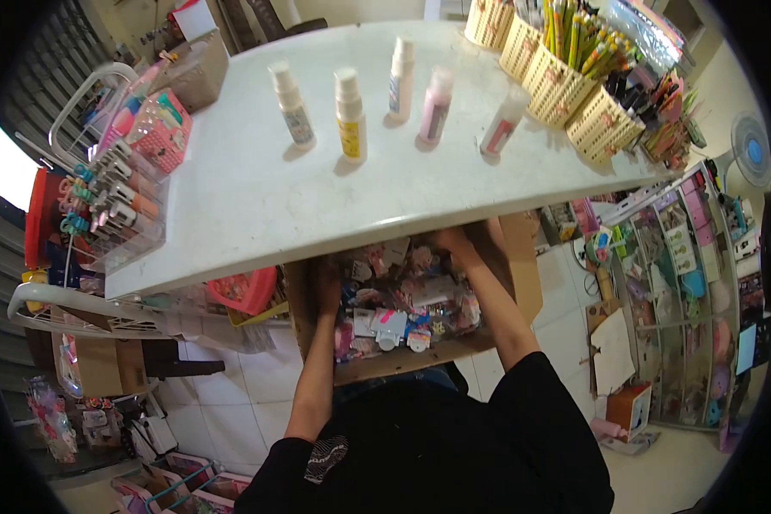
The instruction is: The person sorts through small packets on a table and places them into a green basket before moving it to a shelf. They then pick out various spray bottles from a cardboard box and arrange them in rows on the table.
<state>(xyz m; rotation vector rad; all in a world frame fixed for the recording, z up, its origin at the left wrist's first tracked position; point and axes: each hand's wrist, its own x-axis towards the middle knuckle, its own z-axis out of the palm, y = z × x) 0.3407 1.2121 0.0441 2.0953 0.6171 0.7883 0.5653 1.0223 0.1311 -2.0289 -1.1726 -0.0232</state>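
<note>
Both my arms reach into an open cardboard box [522,278] below the table's front edge. Small packaged items [433,291] in clear plastic, mostly pink, white and blue, fill it. My left hand [327,278] is down along the box's left wall, in shadow, its fingers hidden. At the far right of the box my right hand [451,240] is partly under the tabletop, close to the packets; its fingers do not show clearly. White cards with pink and blue parts [390,327] lie on top of the pile at the near side.
On the white table [274,206] stand several small bottles, among them a yellow-labelled bottle [349,116]. Woven baskets [558,84] with pencils line the right side. A clear organiser [128,210] and a pink basket [161,133] sit left. A shelf rack [677,291] stands right.
</note>
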